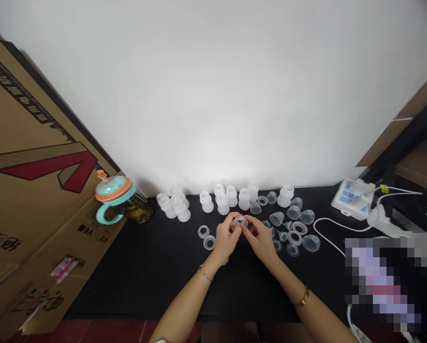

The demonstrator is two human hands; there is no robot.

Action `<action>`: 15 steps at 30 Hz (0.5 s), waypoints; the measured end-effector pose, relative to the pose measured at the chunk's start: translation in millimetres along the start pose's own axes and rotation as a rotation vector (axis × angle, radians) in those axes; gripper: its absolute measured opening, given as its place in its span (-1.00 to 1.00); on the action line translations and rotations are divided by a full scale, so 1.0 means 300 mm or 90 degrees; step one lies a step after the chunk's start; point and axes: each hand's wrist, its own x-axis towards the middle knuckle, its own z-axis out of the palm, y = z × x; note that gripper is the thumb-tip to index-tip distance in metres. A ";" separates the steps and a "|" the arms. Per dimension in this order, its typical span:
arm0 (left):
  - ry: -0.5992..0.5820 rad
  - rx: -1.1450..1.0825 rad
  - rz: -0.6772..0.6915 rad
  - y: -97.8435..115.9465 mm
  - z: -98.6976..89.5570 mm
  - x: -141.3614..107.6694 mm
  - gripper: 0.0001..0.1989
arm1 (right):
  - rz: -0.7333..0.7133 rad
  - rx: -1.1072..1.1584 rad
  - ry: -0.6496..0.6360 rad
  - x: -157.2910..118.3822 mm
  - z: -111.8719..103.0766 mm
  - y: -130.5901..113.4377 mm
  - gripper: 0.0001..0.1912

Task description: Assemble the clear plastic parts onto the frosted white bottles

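Tight grip: the left hand (226, 238) and the right hand (259, 237) pinch a small clear plastic piece (241, 221) together with their fingers. It is held up just over the black counter (145, 271), and the fingers hide part of it. Two clear rings (206, 237) lie just left of the left hand. Clear cups (292, 214) and more clear rings (294, 237) lie just right of the right hand, and the cups look empty. White bottles (231, 196) stand in a bunch behind the hands. Far to the left, a cup with an orange lid and a blue handle (115, 190) holds something yellow and brown. A white pump box (352, 199) with a white tube (328, 236) sits far to the right. A big cardboard box (38, 166) leans at the left.
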 end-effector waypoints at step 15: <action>-0.037 -0.071 0.007 0.022 -0.005 0.000 -0.67 | -0.007 0.001 -0.014 -0.005 -0.007 -0.007 -0.63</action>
